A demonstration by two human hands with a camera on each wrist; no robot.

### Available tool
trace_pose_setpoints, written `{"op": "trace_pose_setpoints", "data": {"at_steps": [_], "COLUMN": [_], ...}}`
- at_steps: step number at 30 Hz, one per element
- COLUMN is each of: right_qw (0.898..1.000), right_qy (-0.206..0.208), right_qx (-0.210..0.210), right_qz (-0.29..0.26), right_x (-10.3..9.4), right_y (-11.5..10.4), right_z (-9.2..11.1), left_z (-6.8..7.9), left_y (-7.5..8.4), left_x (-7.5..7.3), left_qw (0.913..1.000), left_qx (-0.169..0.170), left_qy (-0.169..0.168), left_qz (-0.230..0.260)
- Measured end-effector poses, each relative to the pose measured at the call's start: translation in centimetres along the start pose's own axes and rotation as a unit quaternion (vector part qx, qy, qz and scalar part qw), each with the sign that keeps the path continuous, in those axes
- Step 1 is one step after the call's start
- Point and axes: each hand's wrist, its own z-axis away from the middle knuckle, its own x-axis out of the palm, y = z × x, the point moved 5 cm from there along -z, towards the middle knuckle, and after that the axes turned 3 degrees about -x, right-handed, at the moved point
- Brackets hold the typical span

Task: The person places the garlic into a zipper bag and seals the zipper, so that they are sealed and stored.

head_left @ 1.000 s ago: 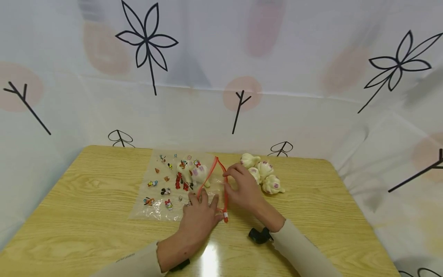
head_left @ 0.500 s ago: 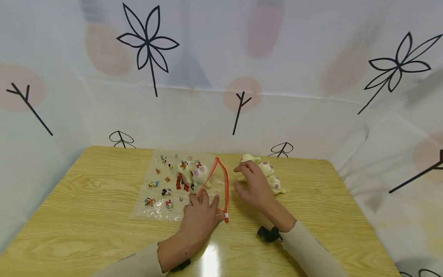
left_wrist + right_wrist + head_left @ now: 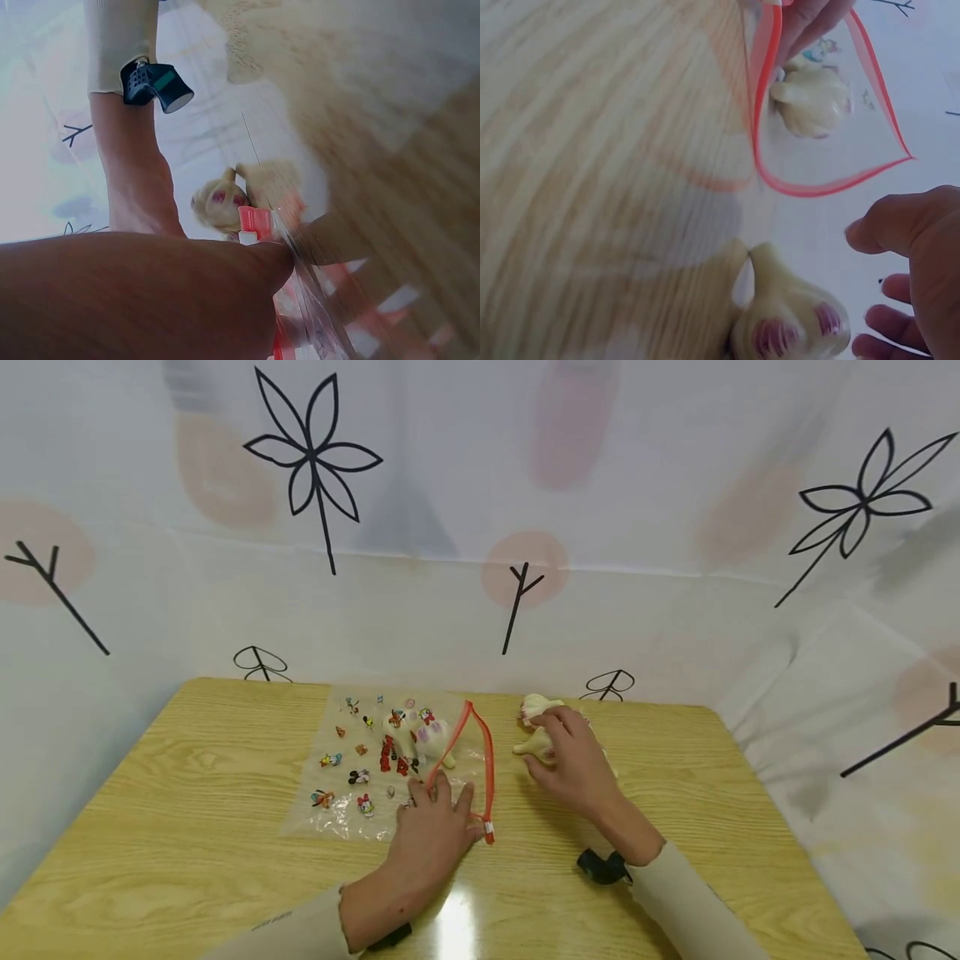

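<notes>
A clear zip bag [image 3: 303,818] with cartoon prints lies flat, its red-edged mouth gaping to the right. Garlic bulbs [image 3: 433,739] show inside it. My left hand [image 3: 431,835] rests on the bag's near edge at the mouth, fingers spread. Over the pile at the right, my right hand [image 3: 577,764] reaches toward a garlic bulb [image 3: 535,745], thumb and fingers apart. In the right wrist view, a gap separates the right hand from a purple-marked garlic bulb [image 3: 791,315]. Another garlic bulb [image 3: 537,706] sits just behind. The hand partly hides the rest of the pile.
The wooden table [image 3: 187,860] ends at a white patterned cloth [image 3: 420,610] behind it. A red zip slider [image 3: 489,831] lies at the near corner of the bag's mouth. Black wrist cameras [image 3: 603,866] are strapped on both wrists.
My right hand has left the red edge of the bag and moved right, over the garlic bulbs. The left hand stays on the bag.
</notes>
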Motion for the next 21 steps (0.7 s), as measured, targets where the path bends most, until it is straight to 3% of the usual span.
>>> {"op": "trace_pose_setpoints", "data": {"at_steps": [5, 13, 21], "right_qw": [1.000, 0.998, 0.995], "right_qy": [-0.021, -0.037, -0.068], "right_qx": [0.008, 0.015, 0.036], "right_qz": [0.017, 0.047, 0.062], "right_x": [-0.2, -0.2, 0.0], "right_y": [0.5, 1.1, 1.5], "right_z": [-0.1, 0.2, 0.4], "left_z": [0.0, 0.0, 0.1], "left_y": [0.0, 0.0, 0.0], "left_x": [-0.2, -0.1, 0.2], "left_qw": [1.0000, 0.9997, 0.9999], "left_qx": [-0.002, -0.006, -0.007], "left_qy": [0.004, -0.019, -0.013], "left_qz": [-0.008, 0.014, 0.004]}}
